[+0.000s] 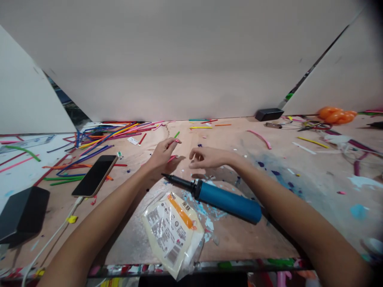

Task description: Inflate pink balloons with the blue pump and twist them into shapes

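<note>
My left hand (163,153) is closed in a pinch over the middle of the table. A pink modelling balloon (172,158) is in it, with a small pink end showing at the fingertips and more below the palm. To its right, my right hand (208,156) hovers with its fingers loosely curled and apart, and nothing shows in them. Between my forearms lies a blue hand pump (229,199), its black nozzle pointing toward my left hand. Nearer to me is a clear plastic packet (170,231) with a printed label.
At left lie a phone (95,175) on a white cable, a black box (24,215) and many uninflated balloons (113,135). A black speaker-like block (269,114), scissors (315,126) and an orange twisted balloon (336,115) are at back right. A pale panel (179,59) rises behind.
</note>
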Motion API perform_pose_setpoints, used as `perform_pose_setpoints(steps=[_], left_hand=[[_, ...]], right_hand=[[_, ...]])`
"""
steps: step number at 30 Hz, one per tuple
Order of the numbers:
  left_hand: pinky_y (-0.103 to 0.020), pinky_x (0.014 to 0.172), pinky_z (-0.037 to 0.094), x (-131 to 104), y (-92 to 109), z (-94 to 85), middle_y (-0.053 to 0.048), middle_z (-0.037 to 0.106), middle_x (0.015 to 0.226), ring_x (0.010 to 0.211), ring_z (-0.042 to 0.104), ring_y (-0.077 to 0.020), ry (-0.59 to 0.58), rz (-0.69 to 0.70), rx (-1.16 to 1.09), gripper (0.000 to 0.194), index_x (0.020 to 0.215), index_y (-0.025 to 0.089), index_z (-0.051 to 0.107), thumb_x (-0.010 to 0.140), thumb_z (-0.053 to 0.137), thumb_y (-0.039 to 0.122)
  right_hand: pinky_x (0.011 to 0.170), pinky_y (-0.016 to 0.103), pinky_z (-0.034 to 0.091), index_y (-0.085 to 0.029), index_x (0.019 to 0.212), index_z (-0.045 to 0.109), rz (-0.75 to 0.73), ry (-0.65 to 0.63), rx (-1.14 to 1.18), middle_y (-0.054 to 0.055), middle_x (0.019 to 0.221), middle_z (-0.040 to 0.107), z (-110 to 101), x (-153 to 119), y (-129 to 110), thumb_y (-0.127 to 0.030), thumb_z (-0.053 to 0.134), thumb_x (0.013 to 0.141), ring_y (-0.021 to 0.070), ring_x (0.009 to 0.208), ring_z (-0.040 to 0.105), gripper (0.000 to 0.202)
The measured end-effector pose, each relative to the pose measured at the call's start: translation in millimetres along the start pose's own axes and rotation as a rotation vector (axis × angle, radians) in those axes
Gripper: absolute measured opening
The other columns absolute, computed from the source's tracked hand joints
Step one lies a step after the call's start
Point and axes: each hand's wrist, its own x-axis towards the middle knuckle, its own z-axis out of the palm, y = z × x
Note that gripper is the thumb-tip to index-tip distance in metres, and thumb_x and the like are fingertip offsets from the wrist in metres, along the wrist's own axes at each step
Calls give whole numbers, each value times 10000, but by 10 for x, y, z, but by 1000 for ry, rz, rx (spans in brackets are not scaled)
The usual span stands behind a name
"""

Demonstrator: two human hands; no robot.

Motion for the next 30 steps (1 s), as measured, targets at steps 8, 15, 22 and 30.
perform_pose_setpoints(steps=[8,15,22,30], left_hand=[[-276,727,437,-63,-113,-15,-66,641,924,815,561,-181,-19,147,113,328,991,178,648,788,638,436],[-211,537,361,-60,-230,29,41,514,596,513,466,-100,-106,-103,-221,319,1061,191,493,917,479,474],[-214,556,383,-27,-261,47,-1,555,709,593,489,-99,-105,-58,-222,259,955,168,578,910,477,402],[-234,594,391,-34,-269,56,3,547,694,626,483,-120,-92,-22,-115,253,1000,163,611,880,454,320]], right_hand=[[550,235,316,-168,812,636,-194,-107,13,7,709,614,583,54,-493,-582,542,846,112,613,500,427],[552,233,350,-162,667,557,-204,-284,339,-27,591,558,667,141,-415,-359,626,752,99,560,483,226],[368,203,272,-208,865,519,-133,-212,1440,-84,421,410,629,334,110,-525,410,886,98,336,309,336],[324,186,259,-182,796,525,-67,-256,1509,-56,392,440,620,295,-15,-488,234,987,89,282,299,464]])
